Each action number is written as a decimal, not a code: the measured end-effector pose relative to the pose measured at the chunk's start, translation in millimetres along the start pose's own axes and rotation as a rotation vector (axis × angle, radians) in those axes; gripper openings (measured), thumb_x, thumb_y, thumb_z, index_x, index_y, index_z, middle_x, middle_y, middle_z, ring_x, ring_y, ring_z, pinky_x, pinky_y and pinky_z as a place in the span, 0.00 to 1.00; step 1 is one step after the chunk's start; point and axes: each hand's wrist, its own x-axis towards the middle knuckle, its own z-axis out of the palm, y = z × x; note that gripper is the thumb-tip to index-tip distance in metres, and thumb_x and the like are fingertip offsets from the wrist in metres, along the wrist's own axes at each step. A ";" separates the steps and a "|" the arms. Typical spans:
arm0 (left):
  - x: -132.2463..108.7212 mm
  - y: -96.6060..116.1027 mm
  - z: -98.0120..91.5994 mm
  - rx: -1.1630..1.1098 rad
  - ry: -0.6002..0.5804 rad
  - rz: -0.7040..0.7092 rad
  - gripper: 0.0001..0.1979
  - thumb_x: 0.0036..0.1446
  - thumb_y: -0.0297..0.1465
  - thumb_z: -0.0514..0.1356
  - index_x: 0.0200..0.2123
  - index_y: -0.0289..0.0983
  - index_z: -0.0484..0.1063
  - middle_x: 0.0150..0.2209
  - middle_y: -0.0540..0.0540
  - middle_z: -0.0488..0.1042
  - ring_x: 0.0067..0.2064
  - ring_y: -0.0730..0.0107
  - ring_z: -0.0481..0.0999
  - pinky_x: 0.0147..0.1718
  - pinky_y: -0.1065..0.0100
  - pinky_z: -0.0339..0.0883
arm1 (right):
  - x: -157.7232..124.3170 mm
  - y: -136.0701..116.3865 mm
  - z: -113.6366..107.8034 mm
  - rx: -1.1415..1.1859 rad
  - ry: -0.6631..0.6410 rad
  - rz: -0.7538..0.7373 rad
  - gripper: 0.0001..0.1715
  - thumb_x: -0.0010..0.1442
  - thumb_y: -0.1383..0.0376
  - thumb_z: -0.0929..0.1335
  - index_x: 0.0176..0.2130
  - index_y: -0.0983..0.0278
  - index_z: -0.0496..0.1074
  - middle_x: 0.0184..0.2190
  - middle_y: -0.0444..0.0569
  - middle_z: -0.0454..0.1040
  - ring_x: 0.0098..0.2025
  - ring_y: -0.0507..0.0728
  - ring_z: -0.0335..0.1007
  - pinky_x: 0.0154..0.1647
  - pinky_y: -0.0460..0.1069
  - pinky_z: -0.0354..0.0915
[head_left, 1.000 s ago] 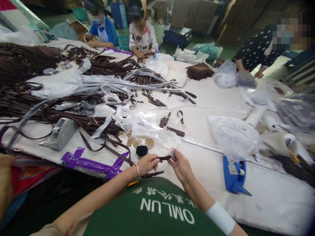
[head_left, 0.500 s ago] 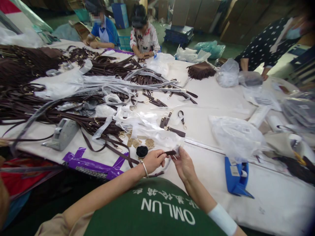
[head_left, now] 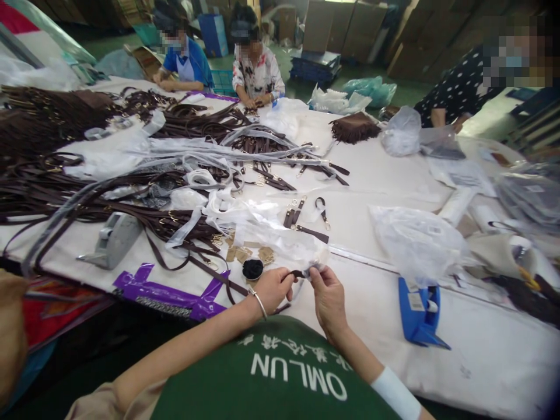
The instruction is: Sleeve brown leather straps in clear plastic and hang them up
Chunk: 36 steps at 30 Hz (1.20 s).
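My left hand [head_left: 272, 290] is closed around a short dark brown strap [head_left: 298, 273] above the table's near edge. With thumb and fingers, my right hand [head_left: 329, 296] pinches a small greyish piece [head_left: 312, 266], cloth or film, against the strap's far end; which it is I cannot tell. Just left of the hands sits a round dish with a black pad [head_left: 252, 269]. Beyond it lie several small tan cards [head_left: 243, 254]. More short brown straps with gold clasps [head_left: 311, 234] rest farther up the table.
Long brown straps [head_left: 87, 204] heap up on the left beside a grey tape dispenser [head_left: 117, 239]. A blue tape dispenser [head_left: 417, 315] and a clear plastic bag [head_left: 420, 242] are on the right. Co-workers stand or sit around the far side.
My right hand has turned inward, and its fingers have closed over the strap's end. The strap now looks bent. The co-worker at the right has shifted slightly.
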 end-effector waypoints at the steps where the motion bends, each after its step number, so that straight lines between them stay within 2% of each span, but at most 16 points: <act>1: -1.6 -1.0 1.4 0.000 -0.003 0.010 0.16 0.59 0.38 0.47 0.33 0.35 0.72 0.19 0.52 0.71 0.19 0.76 0.61 0.23 0.73 0.54 | -2.5 0.1 0.4 -0.047 -0.035 0.000 0.12 0.49 0.57 0.72 0.32 0.63 0.73 0.28 0.43 0.74 0.33 0.53 0.66 0.39 0.49 0.60; 4: -7.4 -3.4 3.4 -0.004 -0.009 0.021 0.16 0.59 0.37 0.47 0.33 0.35 0.71 0.19 0.52 0.71 0.19 0.75 0.62 0.24 0.73 0.56 | -5.2 0.7 0.9 -0.116 -0.082 -0.002 0.12 0.51 0.57 0.71 0.32 0.63 0.73 0.27 0.43 0.74 0.32 0.54 0.66 0.39 0.49 0.60; 8: -12.1 13.3 0.2 -0.016 -0.026 0.100 0.16 0.60 0.37 0.47 0.36 0.35 0.71 0.19 0.52 0.70 0.21 0.75 0.65 0.25 0.73 0.58 | 7.7 -13.6 -6.9 -0.028 0.069 -0.077 0.13 0.48 0.59 0.73 0.34 0.63 0.73 0.31 0.43 0.73 0.36 0.54 0.66 0.44 0.50 0.60; 10: -12.1 39.1 1.1 0.006 -0.061 0.204 0.16 0.61 0.36 0.47 0.37 0.35 0.71 0.19 0.52 0.70 0.23 0.75 0.66 0.27 0.74 0.59 | 11.9 -37.9 -16.5 0.069 0.128 -0.132 0.12 0.47 0.61 0.74 0.32 0.63 0.72 0.30 0.42 0.73 0.36 0.53 0.66 0.44 0.50 0.61; 12: -11.9 75.1 8.1 0.034 -0.111 0.317 0.14 0.61 0.35 0.48 0.37 0.35 0.71 0.20 0.52 0.70 0.24 0.75 0.67 0.28 0.74 0.59 | 5.8 -72.5 -30.8 0.150 0.175 -0.205 0.10 0.47 0.63 0.74 0.31 0.62 0.72 0.30 0.41 0.72 0.35 0.51 0.66 0.43 0.49 0.62; 15: -11.9 127.5 32.5 0.064 -0.224 0.477 0.13 0.60 0.33 0.49 0.38 0.36 0.72 0.21 0.51 0.71 0.24 0.75 0.67 0.27 0.74 0.59 | -20.2 -120.9 -62.4 0.159 0.325 -0.451 0.10 0.46 0.66 0.74 0.32 0.62 0.73 0.32 0.41 0.71 0.35 0.51 0.66 0.44 0.49 0.63; 17: -11.0 144.2 53.5 0.090 -0.311 0.543 0.11 0.59 0.33 0.51 0.37 0.38 0.73 0.22 0.50 0.72 0.25 0.75 0.68 0.26 0.74 0.58 | -38.2 -132.4 -86.6 0.102 0.467 -0.636 0.11 0.46 0.68 0.74 0.33 0.62 0.73 0.33 0.43 0.71 0.37 0.52 0.67 0.47 0.52 0.63; 18: -10.4 144.2 63.2 0.104 -0.351 0.542 0.11 0.59 0.33 0.52 0.37 0.38 0.73 0.22 0.51 0.72 0.25 0.75 0.67 0.26 0.74 0.58 | -44.9 -129.2 -97.3 0.094 0.511 -0.639 0.11 0.46 0.68 0.74 0.33 0.62 0.73 0.33 0.43 0.71 0.37 0.52 0.67 0.48 0.52 0.64; 20: -9.0 128.3 77.6 0.129 -0.414 0.468 0.11 0.58 0.33 0.51 0.36 0.37 0.73 0.20 0.51 0.71 0.24 0.74 0.67 0.25 0.74 0.58 | -52.8 -107.2 -112.0 0.139 0.508 -0.453 0.11 0.46 0.65 0.75 0.32 0.61 0.73 0.32 0.42 0.71 0.36 0.52 0.67 0.46 0.52 0.65; 22: -6.3 98.9 83.8 0.132 -0.452 0.344 0.13 0.59 0.34 0.50 0.36 0.35 0.73 0.19 0.51 0.70 0.22 0.74 0.65 0.24 0.74 0.57 | -54.3 -73.5 -115.5 0.231 0.400 -0.150 0.11 0.46 0.62 0.75 0.31 0.61 0.73 0.31 0.42 0.71 0.35 0.52 0.67 0.44 0.51 0.66; 24: -2.2 68.2 84.1 0.097 -0.479 0.252 0.15 0.59 0.36 0.48 0.36 0.34 0.71 0.18 0.52 0.69 0.21 0.75 0.63 0.23 0.75 0.56 | -53.1 -40.7 -109.8 0.305 0.280 0.062 0.11 0.47 0.60 0.75 0.30 0.62 0.73 0.30 0.43 0.72 0.35 0.53 0.67 0.41 0.50 0.67; 26: 0.8 44.9 82.3 0.046 -0.506 0.193 0.16 0.60 0.38 0.48 0.32 0.33 0.69 0.18 0.52 0.67 0.20 0.77 0.61 0.21 0.75 0.55 | -53.9 -17.5 -98.8 0.357 0.165 0.184 0.13 0.47 0.58 0.74 0.31 0.63 0.73 0.31 0.45 0.73 0.34 0.54 0.68 0.40 0.50 0.68; 29: -0.9 26.1 78.2 -0.045 -0.545 0.078 0.18 0.59 0.42 0.49 0.29 0.33 0.66 0.17 0.53 0.66 0.17 0.80 0.57 0.19 0.76 0.51 | -61.8 -3.2 -83.4 0.366 0.111 0.222 0.14 0.48 0.58 0.74 0.34 0.64 0.74 0.33 0.46 0.74 0.37 0.54 0.68 0.43 0.50 0.67; 31: -3.8 17.7 71.8 -0.152 -0.627 0.026 0.19 0.59 0.44 0.49 0.37 0.32 0.65 0.22 0.51 0.69 0.18 0.79 0.61 0.19 0.76 0.53 | -67.2 -1.9 -78.4 0.357 0.147 0.207 0.12 0.48 0.59 0.74 0.32 0.64 0.74 0.32 0.45 0.74 0.38 0.54 0.68 0.45 0.50 0.66; 34: -8.0 1.5 55.2 -0.277 -0.731 0.070 0.26 0.57 0.45 0.52 0.51 0.32 0.59 0.32 0.44 0.72 0.28 0.74 0.70 0.27 0.73 0.61 | -70.3 -0.8 -76.8 0.372 0.232 0.191 0.10 0.48 0.60 0.74 0.30 0.63 0.73 0.31 0.44 0.73 0.38 0.54 0.67 0.44 0.50 0.67; 36: -11.2 -11.5 43.2 -0.225 -0.740 0.125 0.24 0.57 0.44 0.54 0.50 0.32 0.63 0.32 0.45 0.72 0.31 0.74 0.68 0.30 0.73 0.61 | -71.7 2.5 -74.4 0.368 0.273 0.194 0.11 0.48 0.60 0.74 0.30 0.63 0.73 0.31 0.44 0.73 0.38 0.54 0.67 0.44 0.50 0.68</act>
